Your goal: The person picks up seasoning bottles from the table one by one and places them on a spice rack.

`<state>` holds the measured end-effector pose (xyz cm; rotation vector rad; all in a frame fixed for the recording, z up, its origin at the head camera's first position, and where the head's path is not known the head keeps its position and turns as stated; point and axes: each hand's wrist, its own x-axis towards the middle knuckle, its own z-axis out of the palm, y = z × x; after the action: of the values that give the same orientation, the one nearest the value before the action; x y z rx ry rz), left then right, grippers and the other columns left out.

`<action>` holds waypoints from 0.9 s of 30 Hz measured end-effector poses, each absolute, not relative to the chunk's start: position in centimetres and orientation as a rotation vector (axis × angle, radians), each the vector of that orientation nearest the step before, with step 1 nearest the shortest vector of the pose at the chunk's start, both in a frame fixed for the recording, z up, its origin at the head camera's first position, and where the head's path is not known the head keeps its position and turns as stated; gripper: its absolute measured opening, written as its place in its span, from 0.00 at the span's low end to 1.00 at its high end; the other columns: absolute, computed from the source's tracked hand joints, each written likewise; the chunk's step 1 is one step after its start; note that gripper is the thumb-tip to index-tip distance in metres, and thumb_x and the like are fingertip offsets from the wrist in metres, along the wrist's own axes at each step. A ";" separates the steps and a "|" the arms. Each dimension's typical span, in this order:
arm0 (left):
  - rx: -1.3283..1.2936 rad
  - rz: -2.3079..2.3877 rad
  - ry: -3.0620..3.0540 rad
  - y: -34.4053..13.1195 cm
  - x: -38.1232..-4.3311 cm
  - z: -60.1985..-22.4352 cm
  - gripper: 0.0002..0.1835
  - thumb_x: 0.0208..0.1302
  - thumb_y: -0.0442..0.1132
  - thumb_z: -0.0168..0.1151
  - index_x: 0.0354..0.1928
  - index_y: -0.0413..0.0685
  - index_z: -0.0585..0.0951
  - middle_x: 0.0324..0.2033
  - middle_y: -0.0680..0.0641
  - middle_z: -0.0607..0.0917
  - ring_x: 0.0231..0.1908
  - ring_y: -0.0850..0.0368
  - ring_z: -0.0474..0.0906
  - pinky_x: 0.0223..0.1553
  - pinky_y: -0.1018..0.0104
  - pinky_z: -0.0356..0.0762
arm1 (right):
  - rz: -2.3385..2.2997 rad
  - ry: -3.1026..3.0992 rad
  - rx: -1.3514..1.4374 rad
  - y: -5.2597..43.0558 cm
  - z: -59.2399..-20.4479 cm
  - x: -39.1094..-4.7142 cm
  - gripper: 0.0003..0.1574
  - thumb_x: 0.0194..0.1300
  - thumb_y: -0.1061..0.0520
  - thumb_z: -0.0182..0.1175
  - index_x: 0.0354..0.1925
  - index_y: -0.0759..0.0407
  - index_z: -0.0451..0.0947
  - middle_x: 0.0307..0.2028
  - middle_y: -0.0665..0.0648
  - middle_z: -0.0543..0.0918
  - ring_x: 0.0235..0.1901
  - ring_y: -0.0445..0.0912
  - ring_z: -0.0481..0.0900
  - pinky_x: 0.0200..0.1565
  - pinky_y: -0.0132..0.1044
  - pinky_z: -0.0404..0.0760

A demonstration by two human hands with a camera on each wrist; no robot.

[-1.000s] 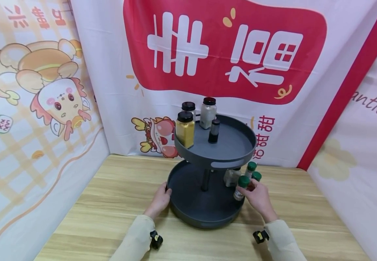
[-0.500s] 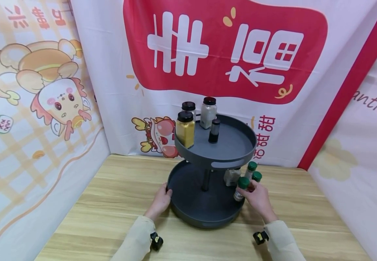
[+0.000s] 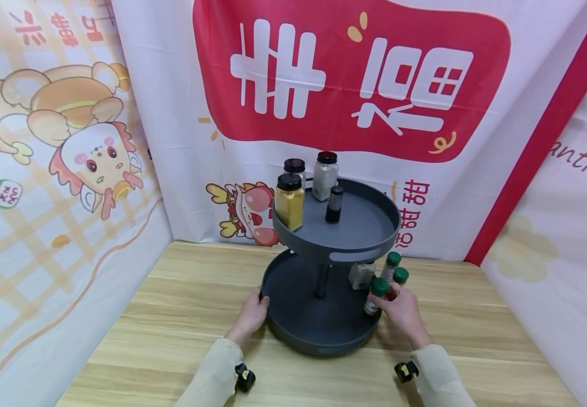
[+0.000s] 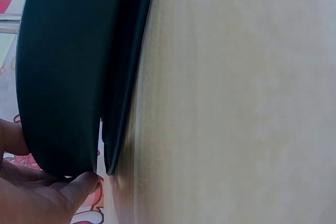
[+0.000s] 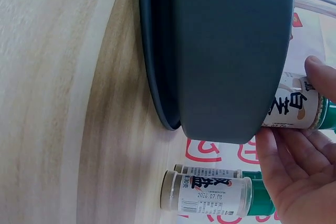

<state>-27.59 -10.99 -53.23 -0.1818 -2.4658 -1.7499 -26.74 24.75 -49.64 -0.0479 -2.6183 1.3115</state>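
A dark grey two-tier turntable rack (image 3: 313, 322) stands on the wooden table. My left hand (image 3: 249, 317) grips the left rim of its lower tier; in the left wrist view the thumb (image 4: 81, 187) presses at the tier's bottom edge. At the right rim, my right hand (image 3: 404, 314) holds a green-capped spice bottle (image 5: 295, 102) between thumb and fingers. Its labelled body stands just inside the tier wall, which hides its lower part in the right wrist view. Farther back on that tier is a clear jar (image 3: 361, 277) of pale contents, partly under the upper tier.
Two more green-capped bottles (image 5: 220, 195) stand on the table beyond my right hand. On the upper tier (image 3: 364, 223) are a yellow-filled jar (image 3: 289, 208), two other black-capped jars (image 3: 325, 180) and a small dark-based bottle (image 3: 334, 206). Printed cloth (image 3: 171, 198) hangs behind.
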 end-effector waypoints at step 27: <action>-0.160 -1.741 -2.461 -10.8 -27.1 -53.3 0.18 0.68 0.27 0.46 0.57 0.22 0.66 0.54 0.26 0.73 0.57 0.33 0.67 0.61 0.44 0.61 | 1.237 -2.643 -0.046 24.7 -50.0 -26.6 0.26 0.52 0.43 0.70 0.43 0.57 0.81 0.37 0.55 0.82 0.37 0.47 0.76 0.39 0.39 0.76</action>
<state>-27.13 -10.79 -53.26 -0.1604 -2.4607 -1.7407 -26.64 24.71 -50.02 -0.0455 -2.6431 1.2365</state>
